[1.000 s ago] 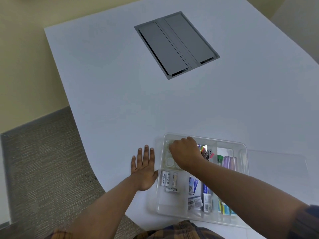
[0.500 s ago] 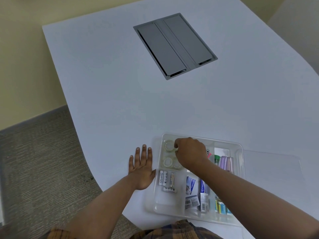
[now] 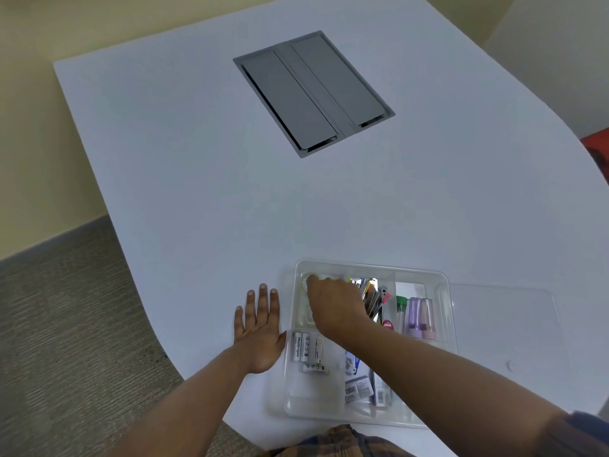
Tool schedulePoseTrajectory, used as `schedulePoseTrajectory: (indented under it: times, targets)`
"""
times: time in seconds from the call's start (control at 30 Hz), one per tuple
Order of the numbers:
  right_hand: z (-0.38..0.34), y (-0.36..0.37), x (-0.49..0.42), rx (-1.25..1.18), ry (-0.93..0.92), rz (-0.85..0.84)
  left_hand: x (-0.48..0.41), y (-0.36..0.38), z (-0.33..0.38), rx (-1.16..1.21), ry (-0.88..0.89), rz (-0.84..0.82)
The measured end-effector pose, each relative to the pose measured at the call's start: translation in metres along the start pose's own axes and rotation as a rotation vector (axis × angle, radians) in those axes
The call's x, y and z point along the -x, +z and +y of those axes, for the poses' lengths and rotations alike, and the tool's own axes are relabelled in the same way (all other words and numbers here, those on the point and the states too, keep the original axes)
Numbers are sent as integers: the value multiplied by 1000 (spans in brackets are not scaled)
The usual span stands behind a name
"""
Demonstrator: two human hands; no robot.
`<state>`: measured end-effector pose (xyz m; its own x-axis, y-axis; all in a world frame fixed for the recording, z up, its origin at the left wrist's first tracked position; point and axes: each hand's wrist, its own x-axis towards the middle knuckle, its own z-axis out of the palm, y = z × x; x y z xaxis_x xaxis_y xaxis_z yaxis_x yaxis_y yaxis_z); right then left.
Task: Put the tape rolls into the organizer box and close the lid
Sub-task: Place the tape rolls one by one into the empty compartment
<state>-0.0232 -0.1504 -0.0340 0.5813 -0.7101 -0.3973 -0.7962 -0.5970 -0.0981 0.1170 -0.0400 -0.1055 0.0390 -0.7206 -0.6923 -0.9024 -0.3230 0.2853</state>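
The clear organizer box (image 3: 443, 285) sits at the near edge of the white table, its clear lid (image 3: 504, 324) folded open flat to the right. My right hand (image 3: 336, 305) reaches into the far-left compartment with its fingers curled down over the clear tape rolls (image 3: 304, 286). Only the edge of a roll shows past my fingertips; the others are hidden under the hand. My left hand (image 3: 258, 331) lies flat on the table, fingers spread, its thumb side against the box's left wall.
Other compartments hold batteries (image 3: 306, 349), clips, packets and pastel highlighters (image 3: 420, 318). A grey flap panel (image 3: 313, 94) is set into the table (image 3: 197, 192) farther back. The table's curved edge drops to carpet (image 3: 66, 324) on the left.
My right hand moved left again, back over the tape rolls that showed half a second ago. The left hand stayed flat beside the box.
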Motion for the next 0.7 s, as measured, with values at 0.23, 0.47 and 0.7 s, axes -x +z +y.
schedulePoseTrajectory:
  times: [0.23, 0.47, 0.7]
  targets:
    - [21, -13, -7, 103, -19, -18, 3, -3, 2, 6, 11, -14]
    - [19, 11, 5, 158, -65, -11, 3, -3, 3, 12, 7, -3]
    - [17, 15, 1, 145, -23, 31, 2, -1, 2, -1, 5, 5]
